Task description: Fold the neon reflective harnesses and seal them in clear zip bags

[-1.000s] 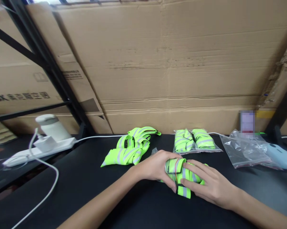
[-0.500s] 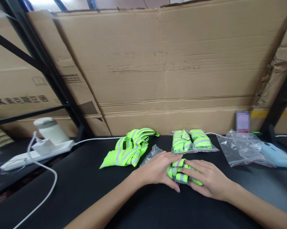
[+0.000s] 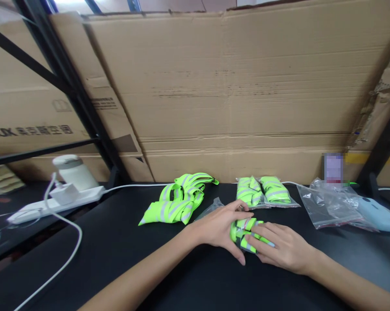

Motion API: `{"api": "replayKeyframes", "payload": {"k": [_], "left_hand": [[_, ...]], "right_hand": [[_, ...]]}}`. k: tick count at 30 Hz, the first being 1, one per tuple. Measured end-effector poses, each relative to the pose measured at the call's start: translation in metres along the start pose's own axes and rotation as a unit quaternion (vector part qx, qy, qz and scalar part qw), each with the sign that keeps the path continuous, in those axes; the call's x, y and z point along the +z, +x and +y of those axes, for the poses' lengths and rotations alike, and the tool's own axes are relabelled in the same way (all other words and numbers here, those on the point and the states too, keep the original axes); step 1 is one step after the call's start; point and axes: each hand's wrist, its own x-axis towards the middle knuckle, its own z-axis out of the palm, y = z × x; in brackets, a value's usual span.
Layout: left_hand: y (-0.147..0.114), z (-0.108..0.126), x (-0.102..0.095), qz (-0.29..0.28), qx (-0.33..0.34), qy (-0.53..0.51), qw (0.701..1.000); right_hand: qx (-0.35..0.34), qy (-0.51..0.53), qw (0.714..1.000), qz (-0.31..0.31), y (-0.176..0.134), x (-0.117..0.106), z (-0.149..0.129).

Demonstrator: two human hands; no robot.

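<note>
Between my hands sits a plastic bag of folded neon-yellow reflective strap (image 3: 238,234), low over the black table. My left hand (image 3: 220,225) curls around its left side, fingers over the top and thumb stretched along the near side. Pressed onto the right side are the bent fingers of my right hand (image 3: 280,249), which hide part of the bundle. A loose heap of the same reflective strap (image 3: 177,203) lies to the left. Behind my left wrist, a clear bag (image 3: 210,208) is partly covered. Two bagged strap bundles (image 3: 248,191) rest side by side farther back.
Clear plastic bags (image 3: 331,207) and a light-blue case-like object (image 3: 379,214) lie at the right. On the left are a white power strip (image 3: 29,213) with its cable and a white bottle (image 3: 78,172). A cardboard wall (image 3: 214,108) closes off the back.
The bagged bundle has tilted slightly between my hands. My left fingers have lifted and bent more over its top, and the right fingers have shifted on it. The view has moved a little left.
</note>
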Motion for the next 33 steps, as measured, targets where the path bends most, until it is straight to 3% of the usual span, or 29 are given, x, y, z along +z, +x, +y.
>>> {"api": "replayKeyframes", "payload": {"k": [3,5,9,13,15,21,28,33], "left_hand": [[-0.005,0.003,0.001,0.004,-0.016,0.012,1.000],[-0.007,0.006,-0.002,0.006,-0.037,0.002,0.999],[-0.009,0.017,-0.013,0.014,-0.093,-0.031,0.995],[-0.010,0.024,-0.019,-0.007,-0.111,-0.087,0.990],[-0.011,0.023,-0.019,-0.002,-0.110,-0.118,0.987],[-0.012,0.022,-0.015,0.050,-0.100,-0.089,0.990],[-0.017,0.029,-0.003,0.049,-0.080,-0.005,0.996],[-0.022,0.034,0.013,0.055,-0.033,0.081,0.995]], "right_hand": [[0.054,0.083,0.995,0.023,0.002,-0.002,0.001],[0.129,0.196,0.971,0.042,0.006,-0.003,0.001],[0.277,0.367,0.886,0.063,0.018,-0.004,-0.001],[0.395,0.448,0.800,0.062,0.023,-0.003,-0.008],[0.426,0.461,0.776,0.061,0.022,-0.002,-0.010],[0.426,0.442,0.786,0.069,0.018,0.002,-0.013],[0.376,0.347,0.851,0.116,0.019,0.007,-0.020],[0.418,0.312,0.843,0.132,0.014,0.012,-0.018]]}}
